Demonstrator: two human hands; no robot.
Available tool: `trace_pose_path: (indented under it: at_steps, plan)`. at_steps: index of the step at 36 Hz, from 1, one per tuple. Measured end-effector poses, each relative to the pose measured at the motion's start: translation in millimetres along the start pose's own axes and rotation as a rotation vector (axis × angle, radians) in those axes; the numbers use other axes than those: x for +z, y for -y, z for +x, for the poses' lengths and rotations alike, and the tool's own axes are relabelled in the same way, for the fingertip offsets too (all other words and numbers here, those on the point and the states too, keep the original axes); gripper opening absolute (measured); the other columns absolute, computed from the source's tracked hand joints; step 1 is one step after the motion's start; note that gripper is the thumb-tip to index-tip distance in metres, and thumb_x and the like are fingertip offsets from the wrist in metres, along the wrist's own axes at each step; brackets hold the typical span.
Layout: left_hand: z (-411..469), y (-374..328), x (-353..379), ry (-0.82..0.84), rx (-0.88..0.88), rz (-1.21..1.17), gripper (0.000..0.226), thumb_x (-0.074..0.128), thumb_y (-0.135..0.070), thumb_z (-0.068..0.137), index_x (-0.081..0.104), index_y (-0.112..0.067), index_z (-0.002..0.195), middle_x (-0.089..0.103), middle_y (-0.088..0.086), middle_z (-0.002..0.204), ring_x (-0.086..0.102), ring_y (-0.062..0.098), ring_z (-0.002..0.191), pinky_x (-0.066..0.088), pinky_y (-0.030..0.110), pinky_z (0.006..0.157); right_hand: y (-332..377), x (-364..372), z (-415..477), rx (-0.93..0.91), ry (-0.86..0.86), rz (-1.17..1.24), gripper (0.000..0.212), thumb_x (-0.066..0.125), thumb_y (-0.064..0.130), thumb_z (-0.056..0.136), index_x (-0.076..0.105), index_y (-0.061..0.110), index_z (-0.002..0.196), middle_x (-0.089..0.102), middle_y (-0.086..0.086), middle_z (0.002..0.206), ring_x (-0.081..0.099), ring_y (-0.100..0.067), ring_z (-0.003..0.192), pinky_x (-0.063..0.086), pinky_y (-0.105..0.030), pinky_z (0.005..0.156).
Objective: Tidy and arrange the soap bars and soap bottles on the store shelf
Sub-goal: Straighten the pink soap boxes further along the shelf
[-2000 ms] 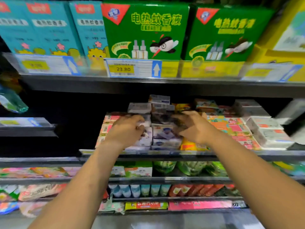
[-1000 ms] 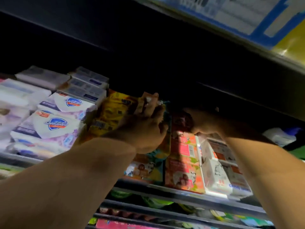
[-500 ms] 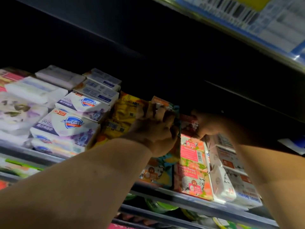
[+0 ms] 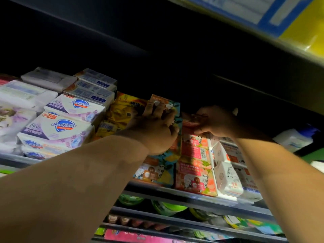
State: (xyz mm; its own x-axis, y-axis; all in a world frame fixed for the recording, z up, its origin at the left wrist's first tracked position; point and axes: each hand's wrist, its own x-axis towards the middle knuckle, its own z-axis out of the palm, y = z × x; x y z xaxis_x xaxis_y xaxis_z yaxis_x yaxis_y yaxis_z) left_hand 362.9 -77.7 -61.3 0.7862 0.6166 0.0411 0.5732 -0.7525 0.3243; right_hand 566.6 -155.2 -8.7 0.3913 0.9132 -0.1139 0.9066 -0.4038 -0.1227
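Both my hands reach deep into a dim shelf of soap bars. My left hand (image 4: 154,127) grips the top of a teal and orange soap pack (image 4: 157,170) that stands in a row. Beside it my right hand (image 4: 213,122) pinches the top edge of a pink goat soap pack (image 4: 194,174). A yellow soap pack (image 4: 121,113) lies just left of my left hand. White and purple Safeguard soap packs (image 4: 59,127) are stacked further left. White boxed soap bars (image 4: 228,179) stand to the right of the pink pack.
The shelf's front rail (image 4: 192,197) runs under the packs. Overhead, a shelf edge with a blue and yellow price label (image 4: 273,16) hangs close. Green round containers (image 4: 166,207) sit on the shelf below. A white bottle (image 4: 292,139) stands at the far right.
The view has closed in on the shelf since two seconds ago. My hands moved right from the white packs to the teal and pink packs and have stayed there, shifting slightly.
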Motion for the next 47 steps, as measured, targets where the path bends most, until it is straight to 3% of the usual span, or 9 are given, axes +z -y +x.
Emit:
trace_pose_path:
  at_steps: [4, 9, 12, 17, 22, 29, 33, 41, 47]
  plan:
    - [-4, 0, -4, 0.014, -0.042, 0.106, 0.061, 0.012, -0.057, 0.102, -0.012, -0.039, 0.155, -0.017, -0.005, 0.166, -0.017, 0.024, 0.152, 0.005, 0.061, 0.119, 1, -6, -12, -0.005, -0.157, 0.030, 0.047, 0.081, 0.037, 0.079, 0.063, 0.032, 0.121, 0.060, 0.014, 0.103, 0.061, -0.015, 0.106, 0.044, -0.040, 0.100]
    - [1, 0, -1, 0.031, -0.049, 0.104, 0.059, 0.013, -0.056, 0.102, -0.009, -0.040, 0.155, -0.015, -0.008, 0.165, -0.017, 0.021, 0.152, 0.004, 0.058, 0.120, 7, -24, -46, 0.147, -0.156, 0.338, 0.036, 0.075, 0.035, 0.088, 0.055, 0.032, 0.118, 0.066, 0.018, 0.075, 0.059, 0.005, 0.061, 0.039, -0.002, 0.055]
    - [1, -1, -5, 0.053, -0.048, 0.110, 0.059, 0.014, -0.055, 0.103, -0.007, -0.039, 0.155, -0.015, -0.008, 0.165, -0.016, 0.022, 0.152, 0.003, 0.058, 0.121, -1, -15, -76, 0.336, -0.208, 0.678, 0.028, 0.066, 0.021, 0.095, 0.066, 0.005, 0.118, 0.071, -0.014, 0.107, 0.064, -0.010, 0.085, 0.037, -0.003, 0.046]
    - [-5, -10, -20, 0.092, -0.012, 0.156, 0.057, 0.019, -0.043, 0.106, 0.004, -0.028, 0.159, -0.003, -0.001, 0.167, -0.008, 0.025, 0.153, 0.003, 0.051, 0.123, 10, 2, -131, 0.445, -0.379, 1.085, 0.016, 0.076, 0.027, 0.075, 0.068, 0.012, 0.075, 0.072, -0.024, 0.090, 0.067, -0.028, 0.073, 0.061, -0.045, 0.071]
    - [-24, -30, -40, -0.034, 0.105, -0.052, 0.053, 0.050, -0.026, 0.103, 0.035, -0.012, 0.152, 0.053, 0.022, 0.142, 0.052, 0.038, 0.128, 0.041, 0.038, 0.101, 30, 4, -188, 0.459, -0.278, 1.517, 0.009, 0.070, 0.017, 0.083, 0.070, 0.008, 0.085, 0.071, -0.006, 0.071, 0.063, -0.030, 0.072, 0.053, -0.029, 0.056]
    - [-96, -52, -35, -0.081, 0.564, -0.253, 0.081, 0.067, -0.032, 0.082, 0.027, -0.039, 0.152, 0.032, -0.005, 0.158, 0.031, 0.014, 0.146, 0.017, 0.016, 0.118, 44, -8, -252, 0.424, -0.249, 1.583, 0.022, 0.075, 0.021, 0.088, 0.067, 0.014, 0.108, 0.078, -0.005, 0.095, 0.075, -0.022, 0.088, 0.057, -0.029, 0.060]
    - [-150, -70, -36, -0.189, 0.651, -0.404, 0.063, 0.072, -0.026, 0.091, 0.044, -0.041, 0.145, 0.040, -0.012, 0.155, 0.044, 0.011, 0.137, 0.035, 0.023, 0.110, 50, -14, -274, 0.389, -0.258, 1.633, 0.007, 0.070, 0.015, 0.091, 0.066, 0.010, 0.096, 0.075, -0.009, 0.089, 0.072, -0.027, 0.077, 0.057, -0.036, 0.066]
    - [-196, -91, -68, -0.159, 0.308, -0.869, 0.049, 0.088, -0.040, 0.070, 0.066, -0.046, 0.114, 0.065, -0.013, 0.121, 0.062, 0.013, 0.116, 0.051, 0.037, 0.094, 69, -22, -302, 0.216, -0.024, 1.866, 0.037, 0.060, 0.045, 0.091, 0.075, 0.012, 0.100, 0.074, -0.020, 0.098, 0.069, -0.025, 0.072, 0.055, -0.031, 0.050]
    - [-206, -122, -95, -0.118, 0.088, -1.255, 0.032, 0.071, -0.022, 0.074, 0.066, -0.010, 0.103, 0.076, -0.005, 0.084, 0.071, 0.006, 0.077, 0.051, 0.015, 0.066, 78, -18, -309, 0.029, -0.069, 1.608, 0.037, 0.084, 0.037, 0.078, 0.072, 0.033, 0.113, 0.074, 0.000, 0.116, 0.069, -0.019, 0.110, 0.052, -0.039, 0.097]
